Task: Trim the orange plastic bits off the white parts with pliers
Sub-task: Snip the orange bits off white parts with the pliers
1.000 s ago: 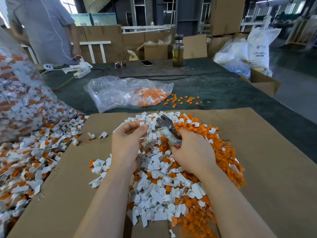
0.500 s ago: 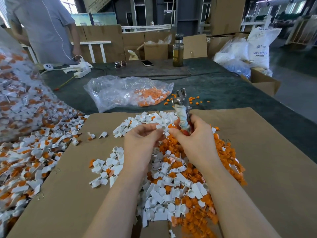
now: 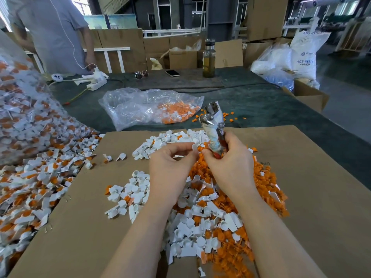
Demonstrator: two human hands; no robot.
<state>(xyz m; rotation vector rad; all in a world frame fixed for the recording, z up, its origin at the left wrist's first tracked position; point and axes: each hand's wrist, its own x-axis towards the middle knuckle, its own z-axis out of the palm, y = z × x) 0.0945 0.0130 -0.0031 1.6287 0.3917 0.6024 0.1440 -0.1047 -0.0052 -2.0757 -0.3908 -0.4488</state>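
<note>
Pliers (image 3: pixel 213 125) gripped upright in right hand (image 3: pixel 230 167), left hand (image 3: pixel 170 167) pinching white part (image 3: pixel 194 146).

- At about two o'clock from my hands, far off, a white sack (image 3: pixel 306 51) carries blue print. I read "ABS RESIN" on it, with a smaller "ABS" line just under it whose remaining characters blur out.
- Along that sack's top edge another blue line starts "ABS"; the rest is cut off.
- At three o'clock, the cardboard sheet (image 3: pixel 313 177) bears small upside-down print I cannot make out.
</note>
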